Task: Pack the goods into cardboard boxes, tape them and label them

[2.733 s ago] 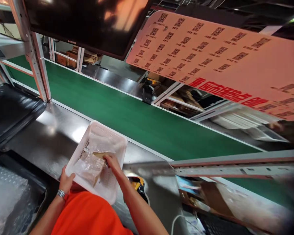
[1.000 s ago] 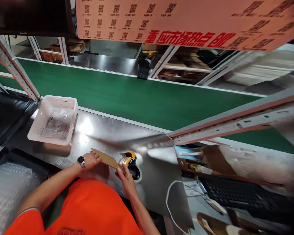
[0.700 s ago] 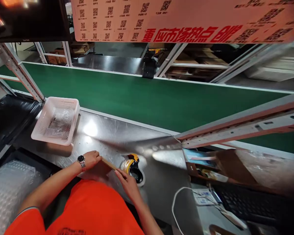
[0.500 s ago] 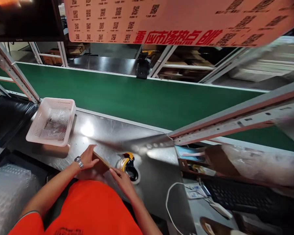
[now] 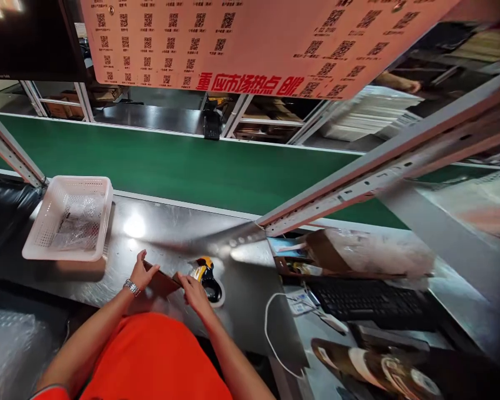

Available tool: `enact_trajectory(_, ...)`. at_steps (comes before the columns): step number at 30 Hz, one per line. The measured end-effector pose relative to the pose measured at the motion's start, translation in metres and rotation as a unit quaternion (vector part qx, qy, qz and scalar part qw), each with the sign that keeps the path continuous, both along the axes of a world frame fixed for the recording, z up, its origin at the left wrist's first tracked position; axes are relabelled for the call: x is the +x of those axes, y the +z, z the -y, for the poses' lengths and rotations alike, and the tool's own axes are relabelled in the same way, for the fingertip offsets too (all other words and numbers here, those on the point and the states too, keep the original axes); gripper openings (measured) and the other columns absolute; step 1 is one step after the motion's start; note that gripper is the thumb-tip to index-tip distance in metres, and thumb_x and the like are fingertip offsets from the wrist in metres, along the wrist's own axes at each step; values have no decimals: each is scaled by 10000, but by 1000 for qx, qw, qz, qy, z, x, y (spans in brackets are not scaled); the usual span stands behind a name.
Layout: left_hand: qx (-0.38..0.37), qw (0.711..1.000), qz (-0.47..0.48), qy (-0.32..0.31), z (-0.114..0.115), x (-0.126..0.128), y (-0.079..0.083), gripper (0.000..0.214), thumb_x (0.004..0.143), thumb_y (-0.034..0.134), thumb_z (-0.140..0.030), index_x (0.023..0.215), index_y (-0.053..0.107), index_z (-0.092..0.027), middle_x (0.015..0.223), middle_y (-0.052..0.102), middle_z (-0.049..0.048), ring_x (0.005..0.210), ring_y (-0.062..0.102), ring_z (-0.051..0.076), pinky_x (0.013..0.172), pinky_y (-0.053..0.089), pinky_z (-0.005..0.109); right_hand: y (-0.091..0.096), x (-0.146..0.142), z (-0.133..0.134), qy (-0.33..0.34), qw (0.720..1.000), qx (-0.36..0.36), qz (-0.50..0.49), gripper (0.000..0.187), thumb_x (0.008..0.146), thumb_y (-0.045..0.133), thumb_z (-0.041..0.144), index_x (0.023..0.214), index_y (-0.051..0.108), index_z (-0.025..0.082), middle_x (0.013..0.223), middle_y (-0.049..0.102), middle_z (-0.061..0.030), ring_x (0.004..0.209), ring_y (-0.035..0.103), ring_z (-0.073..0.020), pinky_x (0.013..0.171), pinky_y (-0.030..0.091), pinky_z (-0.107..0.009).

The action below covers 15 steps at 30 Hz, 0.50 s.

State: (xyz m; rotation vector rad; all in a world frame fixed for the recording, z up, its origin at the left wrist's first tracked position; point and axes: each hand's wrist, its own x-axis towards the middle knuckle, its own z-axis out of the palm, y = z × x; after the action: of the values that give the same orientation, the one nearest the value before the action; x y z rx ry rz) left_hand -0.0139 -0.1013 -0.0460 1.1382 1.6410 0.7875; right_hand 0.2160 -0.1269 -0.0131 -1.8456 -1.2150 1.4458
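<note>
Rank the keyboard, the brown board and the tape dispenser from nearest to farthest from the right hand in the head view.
1. Brown board: held in the right hand.
2. Tape dispenser: just to its right.
3. Keyboard: farther right.

Monitor (image 5: 29, 41): cropped left and above | Pink code board (image 5: 266, 41): cropped above; captions (image 5: 149, 30) too small to read | Brown cardboard piece (image 5: 163, 283): ends partly hidden by left hand (image 5: 141, 274) and right hand (image 5: 194, 292) | Bubble wrap (image 5: 8, 344): cropped left
</note>
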Motion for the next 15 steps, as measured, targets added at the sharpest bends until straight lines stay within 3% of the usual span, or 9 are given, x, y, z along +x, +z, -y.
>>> enact_trajectory(5,-11,1000,0,-20,-8,-13,11,845,865,879,-380,1584,496,-156,1694,607,285,1580,614,370,1308,493,540,-3,-5,8,5,1000,22,10,521,947,596,759,779,646,268,560,607,41,453,626,-203,463,460,-293)
enact_trajectory(8,-33,999,-37,-1,-12,-14,17,690,901,853,-362,1494,566,-155,1595,693,272,1473,699,361,1280,517,522,0,-6,11,107,994,-13,-19,501,901,681,742,785,676,255,585,648,29,481,664,-200,488,463,-272)
enact_trajectory(10,-40,998,-56,8,-12,-12,19,618,951,802,-367,1477,572,-139,1571,703,282,1468,705,358,1281,514,506,5,-6,8,158,987,-24,-1,470,877,761,661,671,626,261,507,581,35,478,637,-182,524,434,-257)
enact_trajectory(15,-29,999,-40,-23,1,-7,15,874,930,801,-407,1647,415,-87,1672,603,334,1535,660,376,1300,498,493,18,-2,-12,106,984,92,108,604,876,805,499,456,430,279,431,440,16,564,600,-179,599,394,-275)
